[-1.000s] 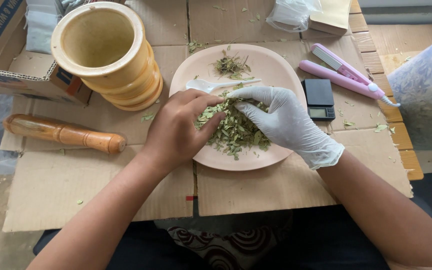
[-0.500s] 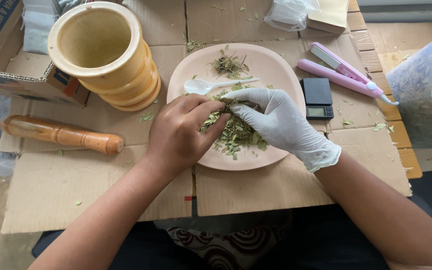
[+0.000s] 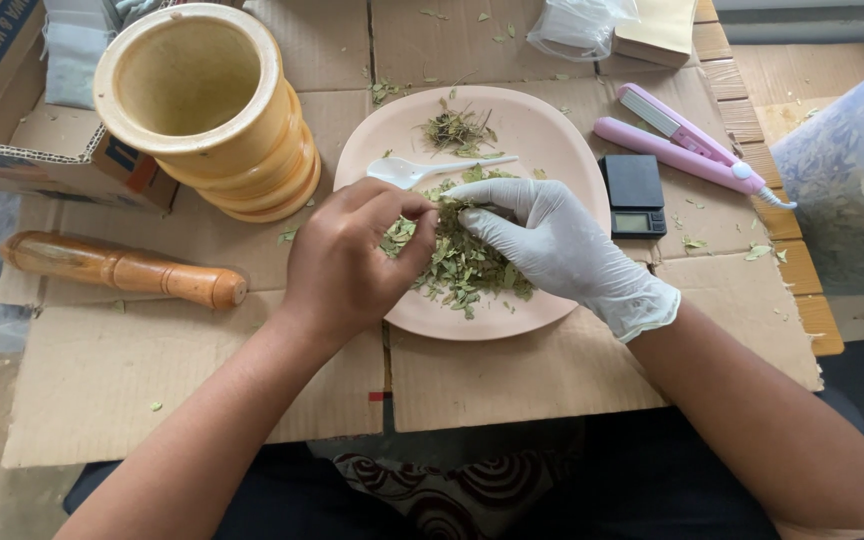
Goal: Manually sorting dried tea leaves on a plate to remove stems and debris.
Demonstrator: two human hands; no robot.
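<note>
Cardboard box [image 3: 12, 120] top-left, perhaps open

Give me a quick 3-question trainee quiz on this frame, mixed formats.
1. True or false: the right hand wears a white glove and the left hand is bare.
2. What lies on the pink plate above the leaf pile? A) white spoon B) knife C) pestle
3. Fill in: the wooden pestle lies on the cardboard, below the empty ____.

Key: 1 true; 2 A, the white spoon; 3 mortar.
</note>
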